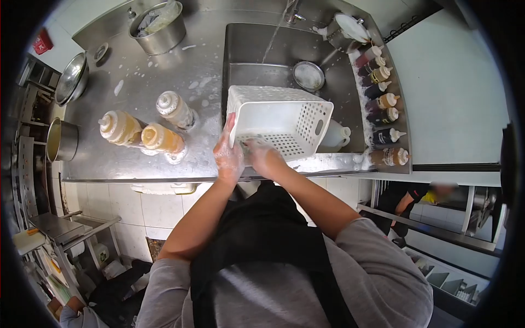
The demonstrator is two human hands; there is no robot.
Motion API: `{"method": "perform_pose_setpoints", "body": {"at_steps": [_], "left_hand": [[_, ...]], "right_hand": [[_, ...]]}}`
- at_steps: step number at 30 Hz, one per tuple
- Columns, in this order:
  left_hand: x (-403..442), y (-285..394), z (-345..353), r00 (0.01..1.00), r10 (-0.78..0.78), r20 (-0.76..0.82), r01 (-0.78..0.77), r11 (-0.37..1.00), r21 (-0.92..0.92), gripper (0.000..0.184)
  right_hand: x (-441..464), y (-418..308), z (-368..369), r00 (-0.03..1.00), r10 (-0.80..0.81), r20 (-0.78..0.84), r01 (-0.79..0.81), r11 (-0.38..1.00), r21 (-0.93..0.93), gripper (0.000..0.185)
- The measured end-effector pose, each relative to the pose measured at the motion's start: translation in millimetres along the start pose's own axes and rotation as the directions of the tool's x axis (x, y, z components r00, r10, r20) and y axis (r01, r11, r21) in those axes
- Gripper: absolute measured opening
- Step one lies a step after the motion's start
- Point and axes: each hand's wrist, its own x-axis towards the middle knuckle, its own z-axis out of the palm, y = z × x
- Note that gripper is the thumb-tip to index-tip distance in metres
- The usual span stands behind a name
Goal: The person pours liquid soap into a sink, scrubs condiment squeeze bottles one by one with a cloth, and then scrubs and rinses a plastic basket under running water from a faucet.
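Observation:
A white perforated plastic basket (281,95) is tilted on its side over the sink's front edge, its open top facing me. Covered in suds, my left hand (228,158) is closed on the basket's left rim. My right hand (265,158), soapy and slightly blurred, reaches to the basket's lower left part. Its fingers look bent, with a faint greenish patch beside them; what they hold is hidden. Left of the basket, foamy squeeze bottles (162,138) stand on the steel counter (202,60). A translucent jug (334,135) lies partly behind the basket in the sink (257,38).
Water runs from the faucet (295,16) into the sink, where a round strainer (309,75) sits. Several sauce bottles (387,115) line the right edge. A steel pot (158,30) stands at back left, near metal bowls (73,79). Another person (404,202) is at right.

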Motion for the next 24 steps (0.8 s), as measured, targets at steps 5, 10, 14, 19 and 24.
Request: {"method": "perform_pose_setpoints", "body": {"at_steps": [5, 10, 14, 19, 24], "left_hand": [[80.3, 102.8, -12.0, 0.909, 0.237, 0.343, -0.361, 0.859, 0.363, 0.060], [132.8, 121.3, 36.7, 0.752, 0.135, 0.645, -0.590, 0.573, 0.569, 0.047], [122.7, 98.9, 45.8, 0.804, 0.056, 0.592, -0.476, 0.658, 0.584, 0.046], [47.2, 65.9, 30.5, 0.995, -0.059, -0.076, 0.069, 0.988, 0.135, 0.063], [-27.7, -5.2, 11.1, 0.994, -0.101, -0.033, 0.105, 0.984, 0.147, 0.052]], "right_hand": [[10.4, 42.1, -54.7, 0.996, 0.089, -0.002, -0.087, 0.974, -0.210, 0.039], [27.4, 8.2, -38.8, 0.974, 0.066, 0.219, 0.022, 0.926, -0.376, 0.043], [15.0, -4.5, 7.2, 0.991, -0.051, -0.125, 0.022, 0.974, -0.224, 0.041], [15.4, -23.5, 0.8, 0.965, 0.188, 0.184, -0.175, 0.981, -0.085, 0.031], [-19.6, 6.6, -7.5, 0.997, -0.055, -0.058, 0.068, 0.967, 0.247, 0.029]]}}
